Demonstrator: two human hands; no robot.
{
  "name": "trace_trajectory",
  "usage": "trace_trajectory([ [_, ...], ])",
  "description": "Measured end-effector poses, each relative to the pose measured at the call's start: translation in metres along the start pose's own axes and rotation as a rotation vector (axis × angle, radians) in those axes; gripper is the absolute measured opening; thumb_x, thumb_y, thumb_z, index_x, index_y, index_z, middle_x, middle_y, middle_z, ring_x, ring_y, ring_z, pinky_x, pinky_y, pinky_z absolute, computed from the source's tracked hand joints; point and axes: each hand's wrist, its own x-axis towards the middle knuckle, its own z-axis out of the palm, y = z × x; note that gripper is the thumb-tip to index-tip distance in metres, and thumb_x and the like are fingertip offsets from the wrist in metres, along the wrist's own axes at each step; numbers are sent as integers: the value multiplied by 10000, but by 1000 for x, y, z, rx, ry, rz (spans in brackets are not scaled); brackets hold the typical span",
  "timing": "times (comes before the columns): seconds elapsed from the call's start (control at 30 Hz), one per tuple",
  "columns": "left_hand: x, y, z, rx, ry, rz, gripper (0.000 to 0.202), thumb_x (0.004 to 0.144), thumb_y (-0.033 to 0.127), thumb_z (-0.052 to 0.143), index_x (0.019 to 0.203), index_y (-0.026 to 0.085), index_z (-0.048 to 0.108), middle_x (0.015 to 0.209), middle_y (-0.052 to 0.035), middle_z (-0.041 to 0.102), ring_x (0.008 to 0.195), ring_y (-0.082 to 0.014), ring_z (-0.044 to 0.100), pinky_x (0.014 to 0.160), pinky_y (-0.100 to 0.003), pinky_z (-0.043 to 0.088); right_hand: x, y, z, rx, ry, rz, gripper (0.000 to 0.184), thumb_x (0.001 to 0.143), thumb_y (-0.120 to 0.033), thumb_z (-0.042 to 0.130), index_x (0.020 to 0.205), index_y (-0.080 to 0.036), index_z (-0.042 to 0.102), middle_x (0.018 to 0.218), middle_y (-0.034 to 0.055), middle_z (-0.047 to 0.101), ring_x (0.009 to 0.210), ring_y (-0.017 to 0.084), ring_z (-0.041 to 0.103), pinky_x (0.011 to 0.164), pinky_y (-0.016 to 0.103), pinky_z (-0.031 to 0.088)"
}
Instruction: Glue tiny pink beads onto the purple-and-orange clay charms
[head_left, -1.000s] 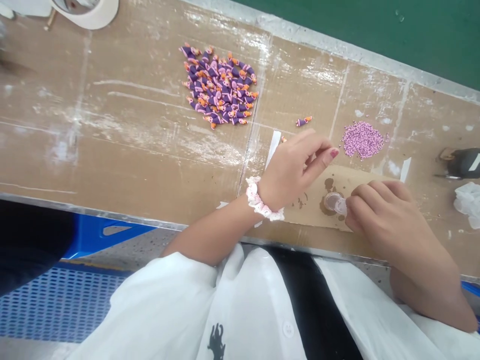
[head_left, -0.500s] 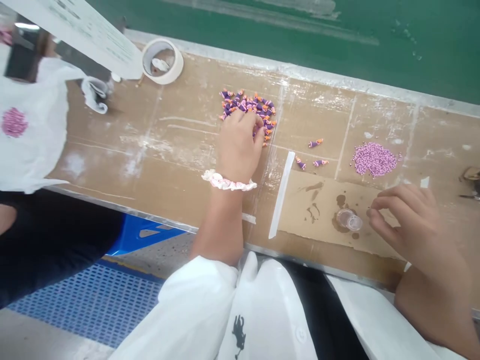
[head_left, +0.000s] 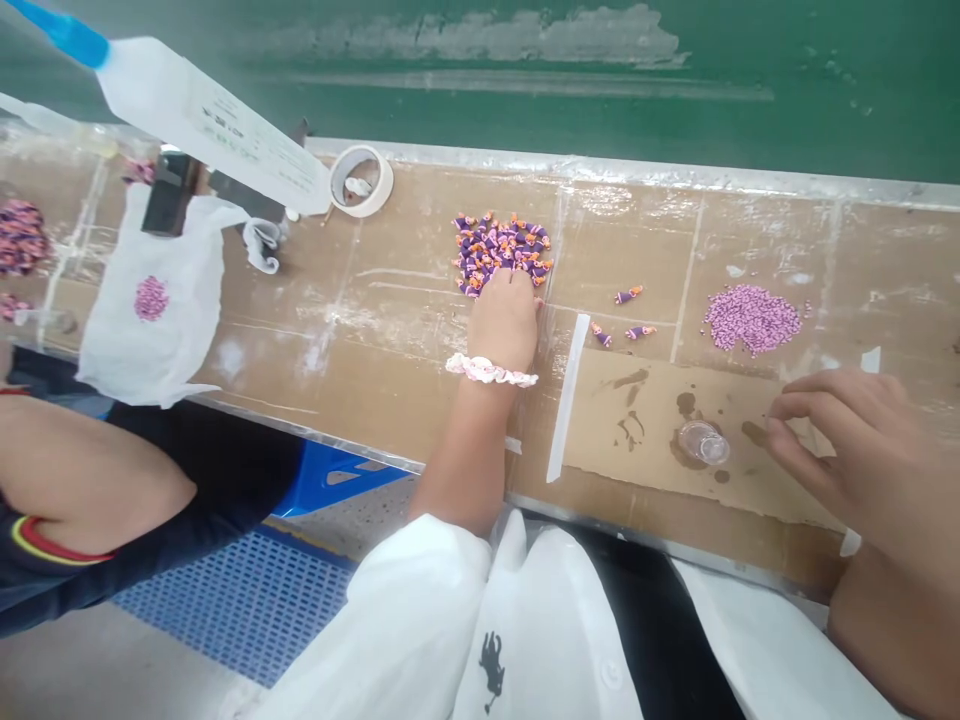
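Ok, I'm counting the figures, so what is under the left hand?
The left hand overlaps the near edge of the pile of purple-and-orange figures; those beyond it show. Whatever lies directly beneath the hand is hidden.

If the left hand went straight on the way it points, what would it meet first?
The left hand would meet the pile of small purple-and-orange figures, right at its fingertips. From above, I can't tell whether the fingers already touch it.

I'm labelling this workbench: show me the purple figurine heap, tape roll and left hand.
Purple figurine heap (head_left: 499,246), head view: the pile's middle.
Tape roll (head_left: 386,188), head view: ring's right side.
Left hand (head_left: 504,322), head view: back of the hand.
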Motion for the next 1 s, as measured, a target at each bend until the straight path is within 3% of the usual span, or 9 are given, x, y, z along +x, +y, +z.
trace_trajectory([
  [0.13, 2, -2, -2, 16, -24, 23, 85, 864, 72, 520, 868, 143, 568, 1016, -144, 628, 1031, -290, 598, 909, -436, 484, 0, -2, -1, -37, -6, 0, 136, 889, -169, 604, 858, -211, 479, 807, 31, 597, 706, 202, 584, 641, 354, 389],
  [0.2, 3, -1, -4, -173, 28, 73, 86, 861, 76, 536, 829, 156, 547, 975, -109, 615, 1006, -253, 588, 928, -417, 469, 1, -2, -2, -41, 17, -3, 145, 878, -152, 618, 852, -203, 485, 808, 34, 594, 703, 198, 579, 641, 351, 396],
  [0.27, 0, 3, -8, -577, 86, 120, 83, 878, 137, 567, 813, 177, 535, 901, -52, 589, 887, -173, 579, 852, -328, 487, 2, -3, -3, -43, 45, 1, 148, 870, -128, 619, 849, -199, 491, 810, 39, 596, 707, 201, 577, 645, 353, 404],
  [0.33, -6, 13, -11, -1126, 52, 110, 123, 887, 272, 618, 832, 202, 533, 849, -7, 558, 703, -96, 527, 643, -220, 468, 3, -3, -3, -35, 72, 8, 159, 860, -111, 627, 847, -197, 495, 808, 44, 600, 708, 203, 570, 645, 355, 411],
  [0.43, -20, 36, -16, -1826, -200, -18, 264, 794, 384, 739, 850, 226, 534, 862, 24, 571, 538, -31, 419, 395, -131, 272, 5, -5, -3, -26, 109, 16, 182, 844, -92, 645, 854, -201, 499, 797, 47, 599, 709, 203, 556, 638, 350, 419],
  [0.5, -30, 51, -18, -2054, -394, -121, 296, 732, 315, 801, 837, 213, 543, 845, 32, 590, 507, -14, 398, 349, -103, 200, 6, -7, -2, -19, 127, 27, 203, 834, -78, 653, 854, -207, 498, 795, 44, 595, 716, 199, 553, 646, 347, 426],
  [0.6, -40, 67, -17, -2144, -589, -260, 240, 738, 209, 786, 842, 181, 572, 761, 37, 591, 487, -8, 401, 337, -83, 217, 7, -10, 0, 1, 136, 54, 220, 823, -71, 659, 850, -214, 494, 807, 38, 583, 723, 197, 547, 666, 353, 436],
  [0.7, -46, 74, -10, -2112, -662, -342, 235, 737, 221, 791, 876, 156, 613, 740, 25, 608, 492, -10, 424, 347, -85, 256, 9, -13, 4, 13, 152, 80, 218, 821, -65, 648, 856, -213, 491, 825, 35, 574, 727, 197, 543, 677, 360, 441],
  [1.0, -60, 83, -6, -2052, -801, -243, 208, 719, 275, 820, 852, 170, 698, 941, -56, 736, 610, -28, 518, 487, -125, 381, 17, -27, 8, 179, 227, 101, 235, 799, -31, 630, 866, -216, 502, 804, 20, 555, 688, 174, 542, 616, 339, 434],
])
